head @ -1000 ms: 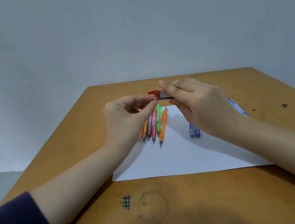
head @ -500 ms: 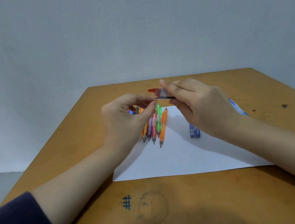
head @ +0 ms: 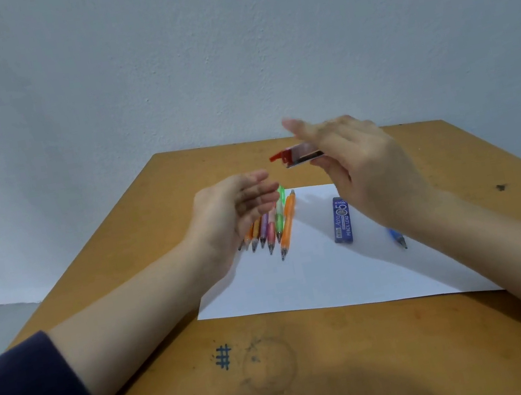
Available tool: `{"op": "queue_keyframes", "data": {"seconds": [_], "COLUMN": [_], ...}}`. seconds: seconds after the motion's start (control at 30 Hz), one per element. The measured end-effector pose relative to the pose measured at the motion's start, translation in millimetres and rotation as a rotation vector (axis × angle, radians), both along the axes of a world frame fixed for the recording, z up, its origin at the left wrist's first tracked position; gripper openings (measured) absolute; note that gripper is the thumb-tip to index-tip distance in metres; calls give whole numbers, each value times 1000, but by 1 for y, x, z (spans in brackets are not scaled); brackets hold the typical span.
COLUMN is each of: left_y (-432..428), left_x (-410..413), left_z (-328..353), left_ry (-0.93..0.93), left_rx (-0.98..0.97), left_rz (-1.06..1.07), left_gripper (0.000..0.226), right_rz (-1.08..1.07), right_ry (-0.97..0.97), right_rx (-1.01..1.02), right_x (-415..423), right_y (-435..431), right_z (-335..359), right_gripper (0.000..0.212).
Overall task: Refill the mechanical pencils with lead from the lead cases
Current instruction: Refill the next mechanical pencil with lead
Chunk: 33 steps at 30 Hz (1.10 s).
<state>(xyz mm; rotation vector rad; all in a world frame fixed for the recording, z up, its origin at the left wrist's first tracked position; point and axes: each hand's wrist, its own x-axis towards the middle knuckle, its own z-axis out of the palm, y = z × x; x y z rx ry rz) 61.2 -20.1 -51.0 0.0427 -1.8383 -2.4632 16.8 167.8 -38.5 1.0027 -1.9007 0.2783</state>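
Up high, right hand [head: 370, 174] pinches a small clear plastic lead case with red cap [head: 297, 155], left hand [head: 234, 212] loose and empty over shiny coloured plastic pencils [head: 278, 225] on flat white paper [head: 318, 277].

A white sheet of paper [head: 318, 277] lies on the brown wooden counter [head: 352, 372]. A blue hash mark [head: 223, 357] is drawn left of centre near its near edge. A pale grey wall [head: 158, 58] stands behind.
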Motion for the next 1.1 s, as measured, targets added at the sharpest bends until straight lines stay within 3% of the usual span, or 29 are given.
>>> {"op": "queue_keyframes", "data": {"seconds": [0.13, 0.27, 0.37, 0.6, 0.7, 0.83, 1.0, 1.1], "left_y": [-4, -8, -8, -9, -9, -9, -9, -10], "left_x": [-1, 0, 1, 0, 0, 0, 0, -1], "left_z": [5, 8, 8, 8, 7, 7, 6, 5], "left_ry": [-270, -272, -258, -240, -241, -243, -251, -259], "left_rx": [436, 552, 591, 598, 584, 579, 581, 582], "left_rz": [-254, -447, -507, -493, -490, -473, -478, -479], "left_gripper": [46, 62, 68, 70, 72, 74, 75, 76], "right_rz": [77, 121, 126, 127, 159, 155, 161, 151], "right_ry": [-112, -30, 14, -38, -175, -45, -155, -32], "right_rx": [-60, 3, 59, 72, 56, 94, 43, 69], "right_x": [-3, -12, -18, -18, -16, -18, -16, -21], "right_y": [1, 8, 12, 14, 15, 17, 17, 18], "right_z": [0, 0, -2, -2, -2, -1, 0, -1], "right_gripper": [67, 42, 30, 51, 63, 39, 57, 37]}}
